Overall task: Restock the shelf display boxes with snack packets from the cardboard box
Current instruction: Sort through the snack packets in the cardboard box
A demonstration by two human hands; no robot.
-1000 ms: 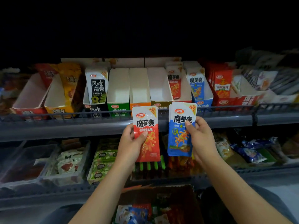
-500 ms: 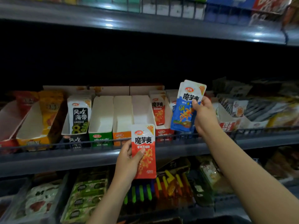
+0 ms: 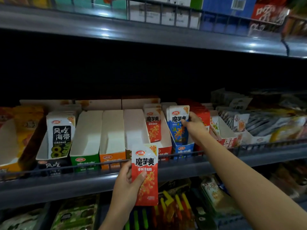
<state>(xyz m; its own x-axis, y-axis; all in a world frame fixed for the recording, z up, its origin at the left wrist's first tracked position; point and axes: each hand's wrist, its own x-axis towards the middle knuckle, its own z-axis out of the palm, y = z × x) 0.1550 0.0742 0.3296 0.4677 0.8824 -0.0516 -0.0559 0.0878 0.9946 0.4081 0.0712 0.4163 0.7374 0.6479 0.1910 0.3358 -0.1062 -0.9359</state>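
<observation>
At two o'clock, the right hand (image 3: 193, 126) pinches a blue packet (image 3: 178, 125); at six, the left hand (image 3: 127, 185) grips a red packet (image 3: 146, 173): likely light, limp, slick, best held by the edges.

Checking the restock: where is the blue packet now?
Right of centre, the blue packet stands in the blue display box, gripped by the right hand.

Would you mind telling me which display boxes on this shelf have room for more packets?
The green-fronted box, the orange-fronted box and the box right of it show bare white insides. The red-fronted box has room ahead of its packets. The blue-fronted box, where the right hand reaches, looks full.
</observation>
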